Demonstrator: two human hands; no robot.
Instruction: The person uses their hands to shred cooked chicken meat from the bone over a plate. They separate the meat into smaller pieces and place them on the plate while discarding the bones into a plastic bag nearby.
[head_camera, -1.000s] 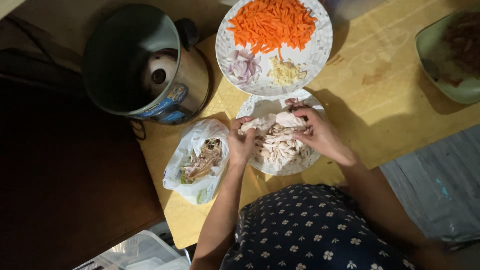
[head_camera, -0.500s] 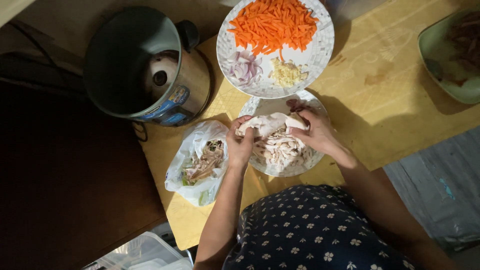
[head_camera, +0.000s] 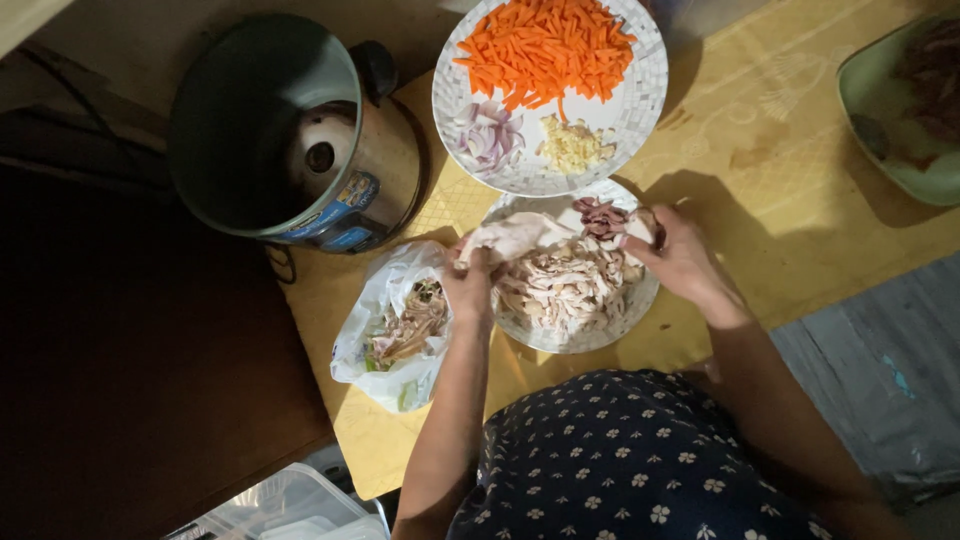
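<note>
A white plate (head_camera: 560, 340) near the table's front edge carries a pile of shredded pale cooked meat (head_camera: 565, 285). Over its far side a larger pale piece of meat (head_camera: 515, 235) is stretched between both hands. My left hand (head_camera: 470, 285) pinches its left end at the plate's left rim. My right hand (head_camera: 675, 255) grips the other end over the plate's right rim. A white plastic bag (head_camera: 385, 330) with bones and scraps lies open just left of my left hand.
A patterned plate (head_camera: 650, 95) behind holds carrot sticks (head_camera: 545, 50), chopped red onion (head_camera: 485, 135) and minced garlic (head_camera: 572, 148). A round metal cooker pot (head_camera: 265, 130) stands at back left. A green dish (head_camera: 900, 110) sits at far right. The yellow tablecloth (head_camera: 800, 200) covers the table.
The hands have drawn apart, my left hand toward the plate's left rim, my right hand toward its right rim. The large meat piece is now stretched out between them.
</note>
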